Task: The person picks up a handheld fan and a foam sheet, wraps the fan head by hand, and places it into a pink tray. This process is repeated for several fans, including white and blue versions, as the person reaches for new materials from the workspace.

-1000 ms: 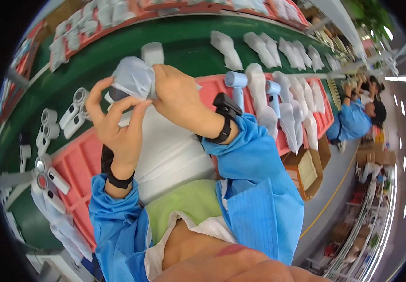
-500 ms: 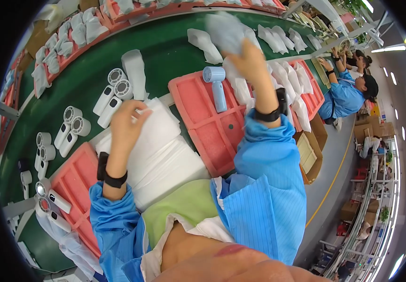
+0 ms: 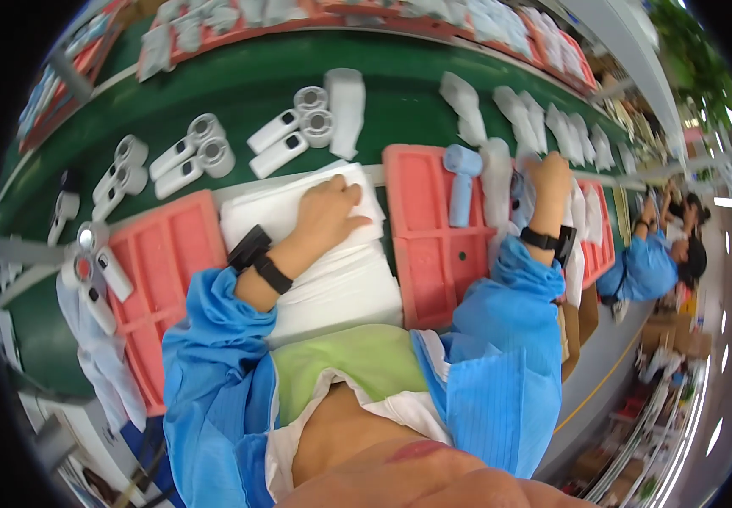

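Observation:
My left hand (image 3: 329, 210) lies on a stack of white bags (image 3: 332, 288), thumb apart from the loosely bent fingers. At the right, my right hand (image 3: 550, 182) is closed on a bagged handheld fan (image 3: 524, 203) in the pink tray (image 3: 421, 284); its fingertips are partly hidden and blurred. A bare light-blue handheld fan (image 3: 463, 186) lies in the same tray, left of that hand. Between them is another bagged fan (image 3: 496, 182) in a whitish sleeve.
White handheld fans (image 3: 281, 148) lie in groups on the green belt (image 3: 408, 93), beside a bagged one (image 3: 346, 110). More bagged fans (image 3: 465, 110) lie farther right. Another pink tray (image 3: 175, 229) sits at my left. A co-worker in blue (image 3: 646, 267) is at the far right.
My right hand has come down from above the belt, where it held a blurred bagged item, to the bagged fans in the tray. My left hand stays at the stack; the view has shifted.

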